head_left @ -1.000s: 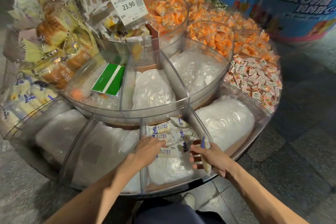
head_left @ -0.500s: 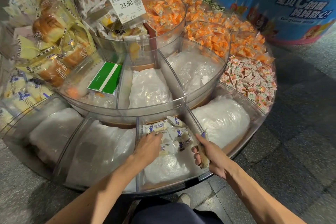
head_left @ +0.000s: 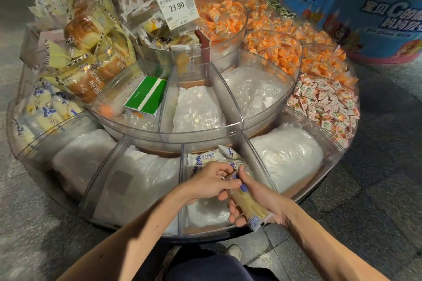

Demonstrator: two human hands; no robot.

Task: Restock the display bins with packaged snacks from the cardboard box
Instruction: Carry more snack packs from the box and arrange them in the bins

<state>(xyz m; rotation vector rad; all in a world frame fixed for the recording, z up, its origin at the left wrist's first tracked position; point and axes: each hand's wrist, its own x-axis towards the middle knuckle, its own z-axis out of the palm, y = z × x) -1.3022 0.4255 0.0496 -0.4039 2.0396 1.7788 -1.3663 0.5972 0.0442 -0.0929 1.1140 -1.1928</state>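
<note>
A round clear display bin [head_left: 181, 191] stands in front of me, split into wedge compartments. The near middle compartment holds a few blue-and-white snack packets [head_left: 203, 158] on top of a white plastic bag. My right hand [head_left: 265, 198] grips a long packet of pale bread sticks [head_left: 250, 204] over this compartment's front. My left hand [head_left: 211, 181] has curled fingers that pinch the packet's upper end beside my right thumb. The cardboard box is out of view.
White plastic bags [head_left: 285, 155] fill the neighbouring compartments. A green box [head_left: 146, 96] lies in the upper tier under a 23.90 price tag [head_left: 177, 8]. Bread packs [head_left: 86, 70] are piled left, orange sweets [head_left: 274, 50] and pink-white sweets [head_left: 326, 102] right. A blue stand [head_left: 356, 18] sits beyond.
My left hand left the packets in the bin and came right to meet my right hand. The right hand drew the long packet nearer, and both hands now hold it.
</note>
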